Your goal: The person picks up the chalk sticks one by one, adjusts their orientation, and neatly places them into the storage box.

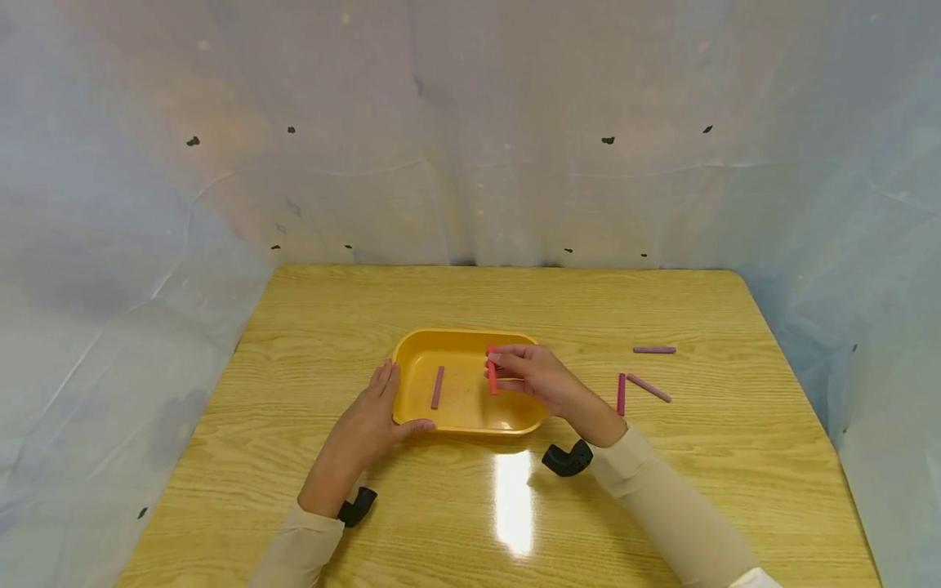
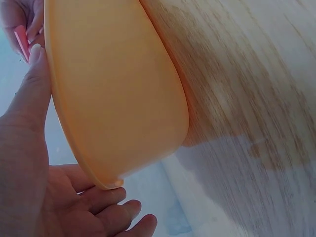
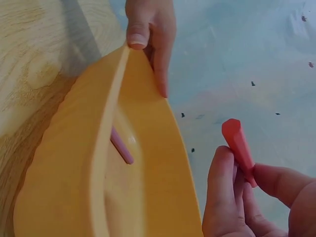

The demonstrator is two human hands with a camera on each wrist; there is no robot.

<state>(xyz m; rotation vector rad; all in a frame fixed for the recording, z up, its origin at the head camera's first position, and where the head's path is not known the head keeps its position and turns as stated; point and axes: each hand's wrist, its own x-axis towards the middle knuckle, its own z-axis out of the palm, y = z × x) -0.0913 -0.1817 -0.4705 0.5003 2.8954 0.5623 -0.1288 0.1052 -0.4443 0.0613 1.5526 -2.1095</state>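
A red six-sided stick [image 3: 238, 143], much like a crayon, is pinched between the thumb and fingers of my right hand [image 1: 540, 377]. That hand holds it above the right part of a yellow plastic tray [image 1: 463, 429]. Inside the tray, left of its middle, lies a mauve stick [image 1: 437, 388]. My left hand [image 1: 371, 420] rests against the tray's near left corner. Its thumb lies along the near rim and its fairly straight fingers touch the left side, as the left wrist view shows from close by.
On the wooden table [image 1: 294, 327], right of the tray, lie a purple stick [image 1: 654, 350], a magenta stick [image 1: 621, 394] and a mauve-pink stick [image 1: 649, 388]. Pale plastic sheeting [image 1: 470, 188] stands behind the table and at both sides. A black wrist mount [image 1: 568, 459] sits under the right forearm.
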